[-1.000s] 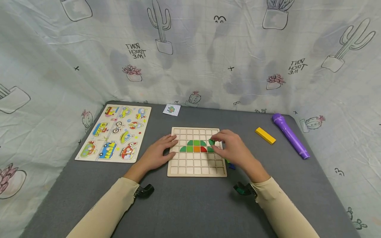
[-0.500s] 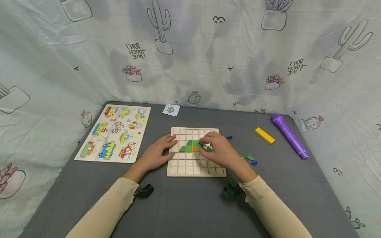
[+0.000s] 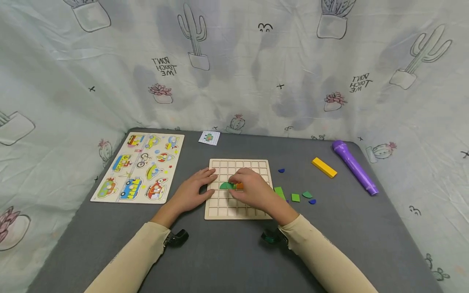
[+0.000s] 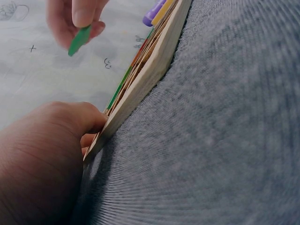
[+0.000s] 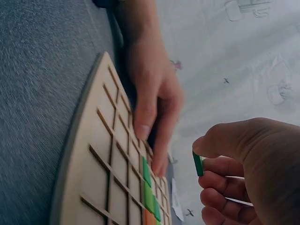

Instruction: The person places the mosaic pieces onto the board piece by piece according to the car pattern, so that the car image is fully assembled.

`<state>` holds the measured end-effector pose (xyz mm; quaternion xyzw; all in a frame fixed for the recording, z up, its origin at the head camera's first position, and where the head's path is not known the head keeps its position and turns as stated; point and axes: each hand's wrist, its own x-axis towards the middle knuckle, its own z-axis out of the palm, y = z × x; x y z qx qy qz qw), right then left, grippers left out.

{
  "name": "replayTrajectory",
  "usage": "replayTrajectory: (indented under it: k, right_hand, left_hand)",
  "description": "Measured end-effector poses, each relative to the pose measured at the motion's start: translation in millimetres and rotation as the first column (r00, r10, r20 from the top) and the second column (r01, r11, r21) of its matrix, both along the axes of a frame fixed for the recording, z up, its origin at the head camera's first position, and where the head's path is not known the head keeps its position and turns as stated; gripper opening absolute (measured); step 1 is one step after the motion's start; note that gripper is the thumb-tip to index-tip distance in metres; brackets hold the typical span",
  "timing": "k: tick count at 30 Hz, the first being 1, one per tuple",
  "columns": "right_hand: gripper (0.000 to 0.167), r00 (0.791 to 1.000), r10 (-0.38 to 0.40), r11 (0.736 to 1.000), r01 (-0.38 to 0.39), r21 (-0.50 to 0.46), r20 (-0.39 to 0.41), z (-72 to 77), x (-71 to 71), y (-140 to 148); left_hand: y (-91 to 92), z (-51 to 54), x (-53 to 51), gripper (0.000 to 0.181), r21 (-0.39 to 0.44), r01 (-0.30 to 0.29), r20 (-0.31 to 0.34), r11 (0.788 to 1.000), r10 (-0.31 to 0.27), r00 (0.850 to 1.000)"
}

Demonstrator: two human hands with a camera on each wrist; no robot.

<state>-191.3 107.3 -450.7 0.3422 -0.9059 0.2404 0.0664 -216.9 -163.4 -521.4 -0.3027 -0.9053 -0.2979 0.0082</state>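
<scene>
A wooden grid board lies flat on the grey table. My left hand rests at its left edge, thumb and fingers spread and fairly straight against the frame. Over the middle of the board, my right hand pinches a small green piece between thumb and fingertips, held clear of the grid. The left wrist view also shows this green piece in the air. Set in the grid are a green rounded piece and an orange piece; my right hand hides the other pieces there.
Right of the board lie a green square, a green quarter-round, a light green piece and blue pieces. Farther right are a yellow bar and a purple microphone. A vehicle puzzle and picture card lie beyond.
My right hand has moved left across the board with the green piece, uncovering loose pieces on the right. The left hand stays at the board's edge. The head view has shifted slightly.
</scene>
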Motion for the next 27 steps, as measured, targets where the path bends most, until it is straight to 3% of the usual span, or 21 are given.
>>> replayTrajectory:
  k: [5, 13, 27]
  right_hand:
    - [0.019, 1.000, 0.014, 0.999, -0.014, 0.043, -0.005, -9.1, -3.9, -13]
    - [0.016, 0.995, 0.047, 0.989, -0.034, 0.147, -0.083, -20.9, -1.2, -21]
    - [0.010, 0.994, 0.054, 0.990, -0.040, 0.138, -0.094, -31.1, -4.1, -23]
  left_hand:
    - [-0.4, 1.0, -0.8, 0.057, 0.004, -0.004, -0.006, 1.000, 0.004, 1.000]
    - [0.2, -0.4, -0.9, 0.057, 0.000, 0.005, -0.015, 1.000, -0.005, 1.000]
    - [-0.5, -0.2, 0.4, 0.057, 0.003, 0.005, -0.016, 1.000, -0.005, 1.000]
